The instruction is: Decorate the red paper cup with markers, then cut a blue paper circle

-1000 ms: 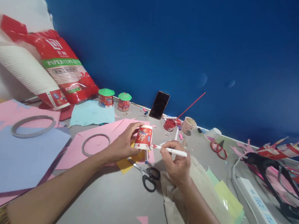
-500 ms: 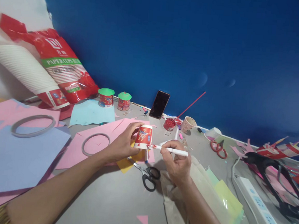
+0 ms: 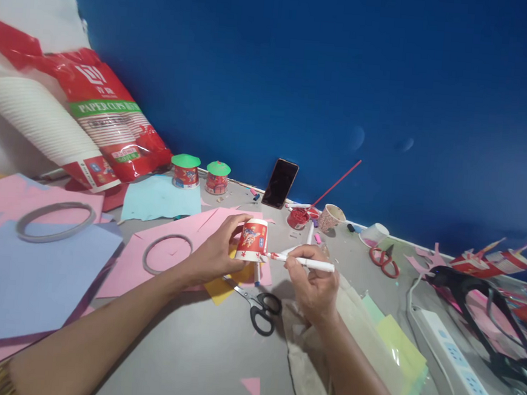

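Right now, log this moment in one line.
left hand: holds upside-down paper cup | right hand: holds white marker, tip at cup's lower white band, contact unclear | table: black-handled scissors

The left forearm [image 3: 116,326] slants up from the lower left, leading through a nearly straight wrist [image 3: 179,274] to the left grip [image 3: 213,251], curved in a C, its fingers [image 3: 240,221] reaching along the far side, thumb nearer. The right forearm [image 3: 354,369] angles inward from the lower right; the right grip [image 3: 315,287] pinches between thumb and fingers. Both grips face each other, near but apart.
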Demonstrator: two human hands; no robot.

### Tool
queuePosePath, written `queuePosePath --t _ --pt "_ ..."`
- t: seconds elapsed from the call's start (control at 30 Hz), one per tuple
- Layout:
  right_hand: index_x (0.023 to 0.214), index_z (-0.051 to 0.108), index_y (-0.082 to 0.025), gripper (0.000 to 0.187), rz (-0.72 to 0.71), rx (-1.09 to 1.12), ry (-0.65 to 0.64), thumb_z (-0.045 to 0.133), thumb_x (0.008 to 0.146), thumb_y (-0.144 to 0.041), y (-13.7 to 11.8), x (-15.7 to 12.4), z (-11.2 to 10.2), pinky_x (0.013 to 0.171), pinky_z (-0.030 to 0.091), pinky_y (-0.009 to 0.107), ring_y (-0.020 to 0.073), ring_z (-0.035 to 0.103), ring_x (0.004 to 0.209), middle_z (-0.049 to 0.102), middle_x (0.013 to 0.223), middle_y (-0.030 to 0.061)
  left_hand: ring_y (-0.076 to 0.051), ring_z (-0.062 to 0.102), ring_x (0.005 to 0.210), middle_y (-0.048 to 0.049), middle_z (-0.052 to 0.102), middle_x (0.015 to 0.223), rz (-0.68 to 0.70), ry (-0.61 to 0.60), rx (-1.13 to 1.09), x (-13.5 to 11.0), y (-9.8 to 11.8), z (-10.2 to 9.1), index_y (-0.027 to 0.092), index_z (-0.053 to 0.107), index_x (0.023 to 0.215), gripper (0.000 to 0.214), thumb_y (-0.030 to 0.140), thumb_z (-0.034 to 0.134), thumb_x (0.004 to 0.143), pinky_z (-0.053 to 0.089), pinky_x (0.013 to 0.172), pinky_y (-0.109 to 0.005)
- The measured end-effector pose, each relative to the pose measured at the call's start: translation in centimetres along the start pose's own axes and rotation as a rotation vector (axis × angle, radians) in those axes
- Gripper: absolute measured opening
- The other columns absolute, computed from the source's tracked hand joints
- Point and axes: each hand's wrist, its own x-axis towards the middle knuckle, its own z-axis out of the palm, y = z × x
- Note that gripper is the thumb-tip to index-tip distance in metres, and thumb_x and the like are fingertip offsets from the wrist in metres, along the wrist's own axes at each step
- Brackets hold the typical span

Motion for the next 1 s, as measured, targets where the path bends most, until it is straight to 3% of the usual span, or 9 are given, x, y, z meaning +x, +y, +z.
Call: queuePosePath --t 0.23,0.43,1.0 --pt "0.082 0.070 -0.023 0.013 0.016 -0.011 -0.042 0.066 0.095 -0.021 0.1 0.0 0.1 0.055 0.048 0.025 0.0140 0.062 0.056 0.070 0.070 -0.0022 -0.036 0.061 0.150 -0.0142 0.054 0.163 0.045 -0.002 0.020 0.1 -0.4 -0.3 0.028 0.049 0.154 0.086 0.016 0.077 0.073 0.057 0.121 -0.053" --pt "0.083 0.069 -0.024 0.013 0.000 -0.009 0.022 0.066 0.096 -0.021 0.3 0.0 -0.1 0.058 0.051 0.026 0.0146 0.061 0.057 0.069 0.071 -0.0023 -0.037 0.059 0.151 -0.0148 0.052 0.163 0.056 0.004 0.021 0.3 -0.6 -0.3 0.028 0.050 0.151 0.085 0.016 0.076 0.071 0.055 0.122 -0.055" --pt "0.081 0.070 -0.023 0.012 0.023 0.019 -0.047 0.066 0.093 -0.021 -0.7 0.2 0.6 0.053 0.051 0.024 0.0133 0.063 0.053 0.073 0.069 -0.0015 -0.038 0.055 0.154 -0.0161 0.051 0.165 0.012 -0.003 0.009 -0.1 0.0 -0.1 0.027 0.048 0.153 0.087 0.016 0.078 0.072 0.053 0.124 -0.057"
